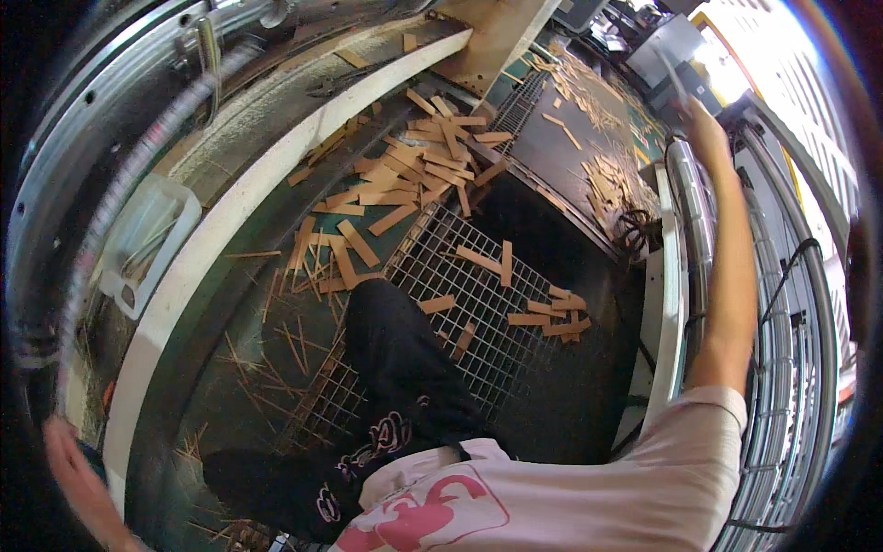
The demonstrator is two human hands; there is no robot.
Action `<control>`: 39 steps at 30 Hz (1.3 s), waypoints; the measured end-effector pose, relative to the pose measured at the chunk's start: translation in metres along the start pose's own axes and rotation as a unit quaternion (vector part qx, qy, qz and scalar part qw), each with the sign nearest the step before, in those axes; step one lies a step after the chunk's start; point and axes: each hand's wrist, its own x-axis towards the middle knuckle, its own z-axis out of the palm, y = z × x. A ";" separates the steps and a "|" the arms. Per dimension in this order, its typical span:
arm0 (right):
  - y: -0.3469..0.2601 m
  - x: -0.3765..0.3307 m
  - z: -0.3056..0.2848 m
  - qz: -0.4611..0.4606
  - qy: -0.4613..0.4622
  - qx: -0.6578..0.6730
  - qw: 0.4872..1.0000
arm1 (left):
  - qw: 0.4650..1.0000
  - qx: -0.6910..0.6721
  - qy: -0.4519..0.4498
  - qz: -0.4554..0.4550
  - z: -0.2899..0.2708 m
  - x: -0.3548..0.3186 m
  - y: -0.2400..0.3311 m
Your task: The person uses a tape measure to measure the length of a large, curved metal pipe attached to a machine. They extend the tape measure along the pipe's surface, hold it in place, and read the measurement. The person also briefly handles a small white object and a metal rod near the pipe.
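Note:
My right arm reaches far out to the upper right. The right hand, small and blurred, is closed around a slim grey bar-like thing that points up and away; its kind is not clear. At the lower left rim is my left hand, with its fingers smeared and partly dark. It is at the lower end of a long, pale, blurred strip that runs up along the machine. Whether this hand grips the strip cannot be made out.
Many flat brown strips lie heaped on the floor and the wire grating, with thin slivers nearby. A white beam and a translucent plastic container stand at left. Metal rollers line the right. More offcuts cover a dark plate.

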 end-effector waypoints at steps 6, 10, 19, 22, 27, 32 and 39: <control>0.161 -0.195 -0.034 0.183 -0.257 -0.200 0.928 | 0.923 -0.253 -0.245 0.157 0.139 -0.038 0.104; 0.133 -0.252 -0.026 0.297 -0.237 -0.110 0.919 | 0.876 -0.296 -0.312 0.217 0.213 -0.031 0.163; 0.177 -0.287 -0.024 0.244 -0.225 -0.119 0.936 | 0.820 -0.349 -0.388 0.235 0.319 0.009 0.335; 0.134 -0.278 -0.035 0.277 -0.120 -0.035 0.953 | 0.783 -0.398 -0.427 0.217 0.347 0.010 0.416; 0.105 -0.250 -0.038 0.348 -0.201 -0.041 0.915 | 0.769 -0.368 -0.461 0.247 0.373 -0.031 0.517; 0.099 -0.247 -0.030 0.350 -0.225 -0.129 0.900 | 0.717 -0.322 -0.603 0.134 0.316 -0.102 0.577; 0.091 -0.234 -0.036 0.306 -0.174 -0.071 0.933 | 0.680 -0.357 -0.595 0.236 0.131 -0.094 0.646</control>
